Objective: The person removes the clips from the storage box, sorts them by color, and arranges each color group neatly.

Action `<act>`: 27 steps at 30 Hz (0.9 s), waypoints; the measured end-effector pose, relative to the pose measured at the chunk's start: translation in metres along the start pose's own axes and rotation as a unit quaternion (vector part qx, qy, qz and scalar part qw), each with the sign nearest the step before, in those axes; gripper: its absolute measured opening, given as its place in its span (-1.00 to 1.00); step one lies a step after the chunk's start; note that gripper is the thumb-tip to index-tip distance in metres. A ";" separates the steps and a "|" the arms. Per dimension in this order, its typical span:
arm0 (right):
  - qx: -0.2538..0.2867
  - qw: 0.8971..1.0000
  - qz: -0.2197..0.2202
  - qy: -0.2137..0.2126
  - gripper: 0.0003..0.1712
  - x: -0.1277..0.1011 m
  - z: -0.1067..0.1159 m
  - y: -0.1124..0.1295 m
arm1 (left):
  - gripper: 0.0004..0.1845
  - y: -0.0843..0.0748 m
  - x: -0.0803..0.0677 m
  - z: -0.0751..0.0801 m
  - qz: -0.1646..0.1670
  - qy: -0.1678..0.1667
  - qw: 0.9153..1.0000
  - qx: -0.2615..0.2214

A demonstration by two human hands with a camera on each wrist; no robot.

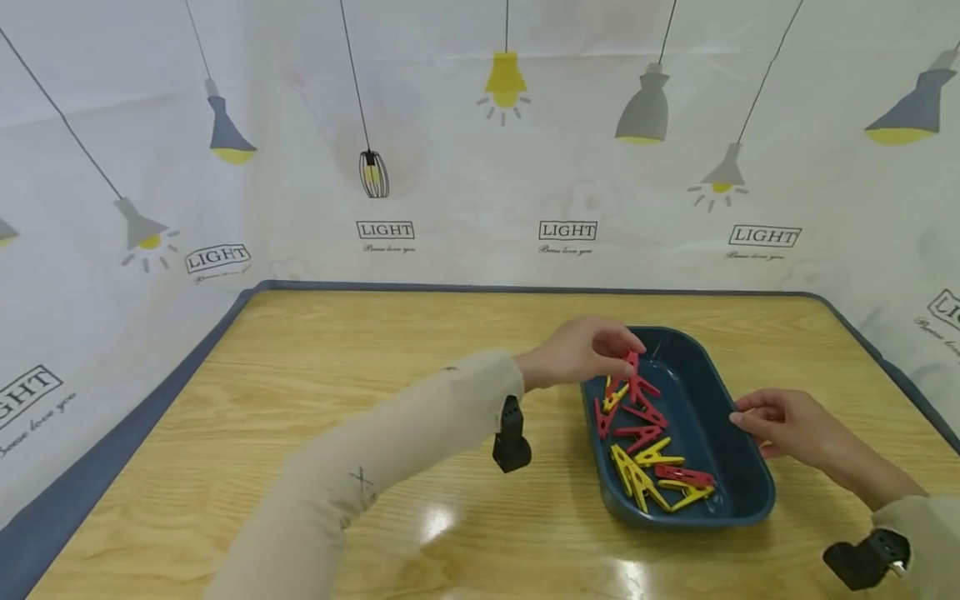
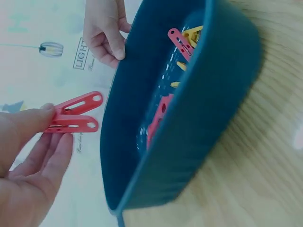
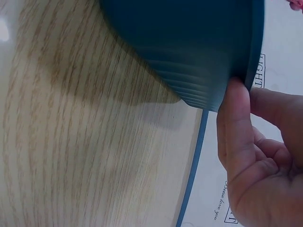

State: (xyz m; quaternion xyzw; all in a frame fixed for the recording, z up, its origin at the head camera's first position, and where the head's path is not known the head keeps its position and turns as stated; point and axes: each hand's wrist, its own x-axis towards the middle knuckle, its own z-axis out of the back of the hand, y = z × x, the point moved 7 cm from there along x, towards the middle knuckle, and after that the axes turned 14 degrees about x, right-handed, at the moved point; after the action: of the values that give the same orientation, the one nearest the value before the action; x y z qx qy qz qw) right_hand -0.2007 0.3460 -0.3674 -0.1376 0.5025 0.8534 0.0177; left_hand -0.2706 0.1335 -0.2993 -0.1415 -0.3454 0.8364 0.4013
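Observation:
A dark blue plastic basin [image 1: 701,392] stands on the table's right half, with several red and yellow clothespins [image 1: 630,479] lying along its left side and near end. Over its far left rim, my left hand [image 1: 581,350] pinches a red clothespin [image 2: 75,113] between thumb and fingers. In the left wrist view that clothespin is above the basin's opening, clear of the other pins. My right hand [image 1: 795,429] grips the basin's right rim, thumb on one side and fingers [image 3: 236,127] under the edge on the other.
The basin rests on a light wood-grain table [image 1: 337,358] with a blue-grey edge strip [image 1: 525,289]. Behind it hangs a pale sheet [image 1: 450,100] printed with lamps and lettering. A small black camera [image 1: 512,437] is strapped at the left cuff, another [image 1: 866,560] at the right.

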 end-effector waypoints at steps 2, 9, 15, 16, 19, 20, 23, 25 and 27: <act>0.002 1.000 -0.004 0.003 -0.38 0.001 -0.001 0.000 | -0.70 0.008 -0.006 0.006 0.006 -0.019 0.999 -0.024; 0.004 1.000 -0.011 0.009 -0.37 0.002 -0.001 -0.003 | -0.65 0.029 -0.029 0.025 0.016 -0.069 0.990 -0.123; 0.004 1.000 -0.013 0.007 -0.39 0.002 0.000 -0.004 | -0.64 0.042 -0.042 0.033 0.033 -0.086 0.986 -0.136; 0.006 1.000 -0.014 0.007 -0.39 0.001 0.000 -0.004 | -0.64 0.046 -0.043 0.032 0.040 -0.087 0.986 -0.136; 0.008 1.000 -0.014 0.007 -0.39 0.001 0.000 -0.004 | -0.64 0.060 -0.047 0.027 0.062 -0.084 0.984 -0.148; 0.009 1.000 -0.015 0.007 -0.39 0.001 0.000 -0.004 | -0.64 0.065 -0.048 0.024 0.069 -0.083 0.982 -0.152; 0.009 1.000 -0.015 0.007 -0.39 0.001 0.000 -0.004 | -0.64 0.076 -0.051 0.018 0.087 -0.080 0.979 -0.164; 0.010 1.000 -0.016 0.007 -0.39 0.001 0.000 -0.004 | -0.64 0.082 -0.051 0.013 0.092 -0.079 0.978 -0.167; 0.011 1.000 -0.017 0.007 -0.38 0.002 0.000 -0.004 | -0.64 0.089 -0.050 0.008 0.099 -0.072 0.977 -0.175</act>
State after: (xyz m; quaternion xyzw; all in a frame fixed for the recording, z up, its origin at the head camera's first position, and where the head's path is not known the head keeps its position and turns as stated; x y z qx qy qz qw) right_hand -0.2017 0.3479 -0.3713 -0.1516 0.5092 0.8466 0.0306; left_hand -0.2937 0.0519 -0.3571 -0.1827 -0.4987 0.8065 0.2597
